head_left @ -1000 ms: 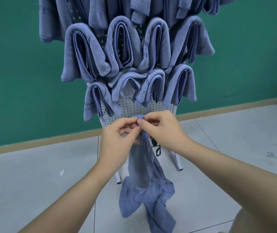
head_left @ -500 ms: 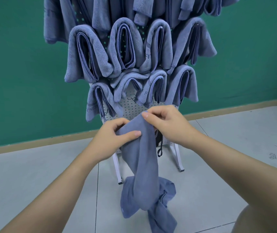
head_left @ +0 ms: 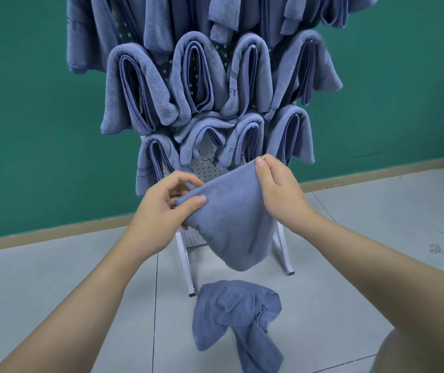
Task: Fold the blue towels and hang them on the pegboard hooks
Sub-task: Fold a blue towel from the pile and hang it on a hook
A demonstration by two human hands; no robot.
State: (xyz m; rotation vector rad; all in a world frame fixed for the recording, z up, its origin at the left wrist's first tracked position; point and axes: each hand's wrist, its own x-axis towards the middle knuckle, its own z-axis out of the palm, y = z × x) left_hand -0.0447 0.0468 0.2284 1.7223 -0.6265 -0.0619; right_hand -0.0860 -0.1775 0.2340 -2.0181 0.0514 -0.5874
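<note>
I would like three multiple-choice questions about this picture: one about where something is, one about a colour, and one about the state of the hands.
1. Where does the crumpled towel lie?
A. on the floor, in front of the pegboard stand
B. on a hook
C. over the person's arm

2. What colour is the wall?
A. white
B. green
C. yellow

3. What are the hands doing?
A. both hang free
B. only the right hand holds cloth
C. the left hand and the right hand each pinch the held towel

Answers: 1 A, it rests on the grey floor by the stand's feet. 2 B, the wall is green. 3 C, thumb and fingers of each hand close on the top edge.
</note>
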